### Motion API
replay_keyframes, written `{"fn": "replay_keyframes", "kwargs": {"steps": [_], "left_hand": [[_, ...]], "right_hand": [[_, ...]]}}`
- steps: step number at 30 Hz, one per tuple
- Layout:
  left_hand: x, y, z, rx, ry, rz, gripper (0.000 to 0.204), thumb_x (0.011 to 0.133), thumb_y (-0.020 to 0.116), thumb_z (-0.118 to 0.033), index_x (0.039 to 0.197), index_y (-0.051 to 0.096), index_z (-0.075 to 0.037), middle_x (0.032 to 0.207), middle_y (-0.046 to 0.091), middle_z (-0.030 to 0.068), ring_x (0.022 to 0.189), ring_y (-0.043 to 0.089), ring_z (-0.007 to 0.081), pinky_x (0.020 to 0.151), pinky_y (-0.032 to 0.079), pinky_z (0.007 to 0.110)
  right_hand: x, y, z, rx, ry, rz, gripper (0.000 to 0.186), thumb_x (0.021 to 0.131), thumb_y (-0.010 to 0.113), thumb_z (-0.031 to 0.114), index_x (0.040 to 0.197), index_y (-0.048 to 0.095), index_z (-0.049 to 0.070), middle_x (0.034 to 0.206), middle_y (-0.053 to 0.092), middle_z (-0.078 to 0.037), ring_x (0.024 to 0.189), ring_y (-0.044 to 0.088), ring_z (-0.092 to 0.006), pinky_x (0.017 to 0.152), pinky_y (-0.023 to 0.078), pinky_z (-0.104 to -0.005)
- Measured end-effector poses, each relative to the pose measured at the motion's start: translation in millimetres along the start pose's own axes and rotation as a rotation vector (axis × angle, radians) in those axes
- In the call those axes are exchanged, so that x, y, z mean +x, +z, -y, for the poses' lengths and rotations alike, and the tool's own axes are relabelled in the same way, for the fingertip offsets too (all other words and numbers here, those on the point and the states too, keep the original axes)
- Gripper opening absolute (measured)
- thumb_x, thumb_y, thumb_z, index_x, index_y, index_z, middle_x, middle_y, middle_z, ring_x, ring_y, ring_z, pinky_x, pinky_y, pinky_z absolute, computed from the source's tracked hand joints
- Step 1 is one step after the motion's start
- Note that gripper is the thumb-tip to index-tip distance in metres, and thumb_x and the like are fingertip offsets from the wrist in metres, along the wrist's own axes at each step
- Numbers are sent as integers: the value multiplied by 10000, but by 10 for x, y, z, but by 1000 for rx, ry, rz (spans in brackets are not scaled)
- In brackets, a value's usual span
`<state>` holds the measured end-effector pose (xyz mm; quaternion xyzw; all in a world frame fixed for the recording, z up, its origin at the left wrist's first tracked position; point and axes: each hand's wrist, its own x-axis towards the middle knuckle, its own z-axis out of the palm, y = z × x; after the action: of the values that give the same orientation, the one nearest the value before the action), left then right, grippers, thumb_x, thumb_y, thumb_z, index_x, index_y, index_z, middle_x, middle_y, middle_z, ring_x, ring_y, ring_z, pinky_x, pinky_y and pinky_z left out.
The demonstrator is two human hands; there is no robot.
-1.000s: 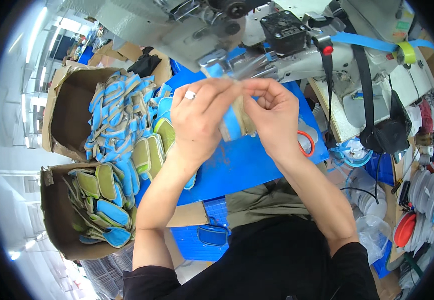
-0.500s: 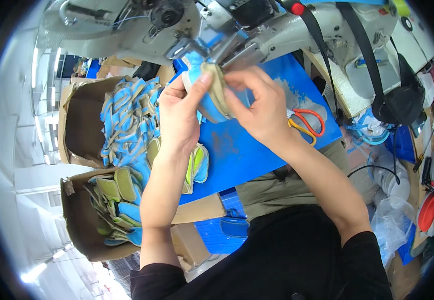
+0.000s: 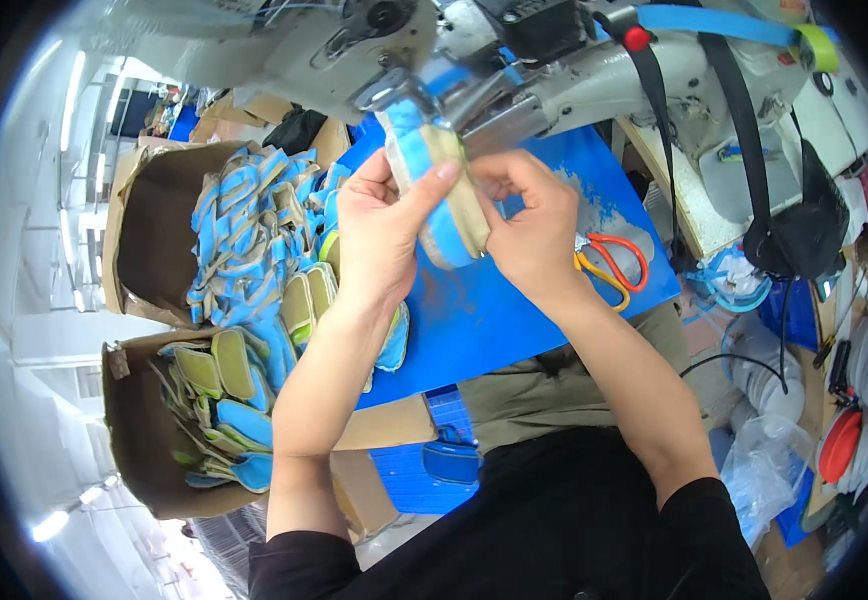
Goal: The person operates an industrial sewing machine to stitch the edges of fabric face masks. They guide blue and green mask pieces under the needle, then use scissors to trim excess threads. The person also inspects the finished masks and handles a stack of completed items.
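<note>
A padded fabric piece [image 3: 438,205] in blue and khaki with a pale edge is stretched between my hands, its far end up against the sewing machine [image 3: 404,50]. My left hand [image 3: 379,220] pinches its left side, the thumb lying over the khaki face. On the other side my right hand [image 3: 534,225] grips the khaki edge between thumb and fingers. Some of the right fingertips are hidden behind the cloth. Scissors [image 3: 616,265] with orange and yellow handles lie on the blue tabletop [image 3: 514,310] just right of my right hand.
Left of the table, a cardboard box [image 3: 119,235] stands by a heap of blue and khaki strips [image 3: 254,235]. A nearer box [image 3: 129,420] holds green and blue padded pieces [image 3: 239,365]. Black straps [image 3: 739,130] hang at the right. A clear plastic bag [image 3: 769,460] lies lower right.
The fabric piece has been turned flatter, showing more of its khaki face and blue band. Both hands still hold it. The whole view has shifted slightly.
</note>
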<state>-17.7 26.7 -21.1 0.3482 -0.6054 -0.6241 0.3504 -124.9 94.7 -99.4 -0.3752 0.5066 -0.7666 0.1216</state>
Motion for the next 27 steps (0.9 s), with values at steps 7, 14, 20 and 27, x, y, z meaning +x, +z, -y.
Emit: {"fn": "replay_keyframes", "kwargs": {"steps": [7,14,20,27], "left_hand": [[7,42,41,69,99,-44,302,850,805,-12,1133,706,19,1010,758,80,869,696,94,778,564,257],[18,41,46,67,109,-30,294,851,801,-5,1121,686,17,1026,760,90,897,699,95,798,567,253],[108,44,14,87,148,-41,327,847,794,20,1133,636,21,1030,760,94,919,703,98,802,572,254],[188,48,20,89,204,-48,362,844,795,24,1151,603,34,1031,756,104,899,706,104,788,575,255]], "right_hand": [[29,-50,-60,-50,-14,92,173,796,749,-66,933,674,7,824,665,-90,720,646,-192,665,507,-309],[24,-60,-68,13,44,115,172,792,742,-72,928,668,3,822,655,-91,726,625,-181,691,498,-302],[53,-93,19,126,220,144,123,853,737,-43,960,692,-2,868,705,-43,756,618,-103,717,508,-272],[120,-125,126,245,327,209,116,911,708,-38,1023,684,-22,898,708,-24,779,607,-55,722,500,-225]]}}
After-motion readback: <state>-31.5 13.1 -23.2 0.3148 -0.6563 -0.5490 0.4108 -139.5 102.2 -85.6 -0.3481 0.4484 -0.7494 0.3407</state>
